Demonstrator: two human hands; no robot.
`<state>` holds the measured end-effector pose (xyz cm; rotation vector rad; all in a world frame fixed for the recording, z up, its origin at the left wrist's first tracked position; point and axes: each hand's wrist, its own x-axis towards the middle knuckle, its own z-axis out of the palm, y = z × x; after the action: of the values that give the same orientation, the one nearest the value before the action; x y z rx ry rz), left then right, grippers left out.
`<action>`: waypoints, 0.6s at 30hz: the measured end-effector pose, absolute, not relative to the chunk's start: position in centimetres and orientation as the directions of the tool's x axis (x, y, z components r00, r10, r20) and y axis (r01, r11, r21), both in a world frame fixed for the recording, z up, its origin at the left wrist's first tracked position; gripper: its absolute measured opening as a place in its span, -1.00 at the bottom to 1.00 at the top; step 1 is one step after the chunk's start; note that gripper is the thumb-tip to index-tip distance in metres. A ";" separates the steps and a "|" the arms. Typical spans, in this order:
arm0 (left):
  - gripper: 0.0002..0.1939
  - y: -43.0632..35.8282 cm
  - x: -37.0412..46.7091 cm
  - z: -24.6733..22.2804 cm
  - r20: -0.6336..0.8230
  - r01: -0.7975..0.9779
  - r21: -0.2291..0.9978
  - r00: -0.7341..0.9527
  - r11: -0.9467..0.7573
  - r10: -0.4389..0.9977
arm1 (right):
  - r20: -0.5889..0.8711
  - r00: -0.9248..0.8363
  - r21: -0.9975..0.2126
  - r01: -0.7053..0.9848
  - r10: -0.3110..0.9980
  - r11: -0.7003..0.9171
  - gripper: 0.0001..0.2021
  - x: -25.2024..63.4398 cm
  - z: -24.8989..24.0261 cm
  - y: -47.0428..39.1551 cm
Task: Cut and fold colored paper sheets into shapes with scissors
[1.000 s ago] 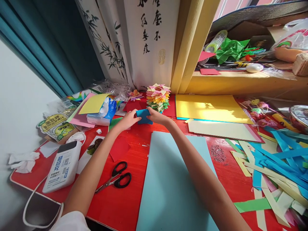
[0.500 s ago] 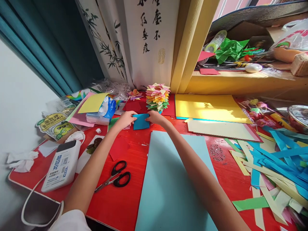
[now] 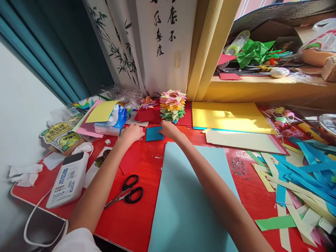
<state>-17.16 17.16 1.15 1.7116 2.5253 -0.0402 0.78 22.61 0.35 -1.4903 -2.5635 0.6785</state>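
Note:
A small blue paper square (image 3: 154,134) sits low over the red table between my two hands. My right hand (image 3: 169,129) pinches it at its right edge. My left hand (image 3: 132,133) is apart from the square, to its left, with fingers curled down over small coloured papers; what is under the fingers is hidden. A bit of pink paper shows beside its fingertips. Just behind my right hand stands a ring-shaped tower of folded paper pieces (image 3: 173,106) in pink, yellow and green. A small folded paper flower (image 3: 148,102) lies to its left.
Black-handled scissors (image 3: 128,192) and a red paper (image 3: 130,161) lie near my left forearm. A large light-blue sheet (image 3: 189,196) is under my right arm. Yellow sheets (image 3: 231,117) lie at the back right, cut paper strips (image 3: 301,178) at right, a white power bank (image 3: 68,180) at left.
My left hand has let go of the blue square's left edge and moved left, over the green paper. My right hand has stayed at the square's right edge.

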 end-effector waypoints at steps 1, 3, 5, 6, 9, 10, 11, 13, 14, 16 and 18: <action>-0.39 17.2 -17.1 0.9 -0.099 0.925 0.015 -0.377 0.381 0.921 | -0.138 -0.517 -0.419 0.803 0.845 0.423 -0.69 0.8 0.4 22.6; -0.41 17.3 -17.2 0.8 -0.119 0.922 -0.005 -0.384 0.386 0.916 | -0.142 -0.520 -0.415 0.804 0.842 0.427 -0.68 0.8 0.4 22.5; -0.45 17.3 -17.5 1.0 -0.135 0.922 -0.023 -0.386 0.386 0.913 | -0.143 -0.525 -0.415 0.802 0.839 0.430 -0.68 0.8 0.4 22.6; -0.47 17.2 -17.7 1.1 -0.139 0.922 -0.032 -0.387 0.387 0.911 | -0.143 -0.526 -0.416 0.800 0.838 0.431 -0.68 0.8 0.5 22.6; -0.50 16.9 -18.0 1.5 -0.134 0.918 -0.057 -0.397 0.393 0.908 | -0.145 -0.525 -0.424 0.799 0.839 0.427 -0.68 0.9 0.6 22.5; -0.50 16.7 -17.9 1.6 -0.124 0.917 -0.065 -0.398 0.393 0.909 | -0.145 -0.523 -0.428 0.799 0.840 0.423 -0.68 0.9 0.6 22.5; -0.51 16.6 -17.8 1.8 -0.111 0.918 -0.071 -0.396 0.390 0.912 | -0.146 -0.520 -0.432 0.799 0.842 0.419 -0.68 0.9 0.7 22.4; -0.52 16.2 -17.4 2.1 -0.074 0.921 -0.085 -0.387 0.381 0.919 | -0.146 -0.513 -0.443 0.799 0.846 0.408 -0.69 0.9 0.8 22.2; -0.55 16.0 -17.1 2.5 -0.051 0.922 -0.092 -0.382 0.377 0.923 | -0.142 -0.508 -0.451 0.797 0.849 0.402 -0.70 0.8 0.9 22.0; -0.60 15.6 -16.8 3.5 -0.010 0.920 -0.109 -0.379 0.376 0.925 | -0.119 -0.498 -0.476 0.788 0.859 0.391 -0.71 0.7 1.1 21.7; -0.62 15.3 -16.6 5.0 0.056 0.912 -0.105 -0.393 0.396 0.918 | -0.067 -0.490 -0.514 0.764 0.869 0.391 -0.72 0.4 1.5 21.3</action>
<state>-16.63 15.25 5.05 1.7831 2.7107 -0.0929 0.45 21.30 1.53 -1.4535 -2.4352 0.7272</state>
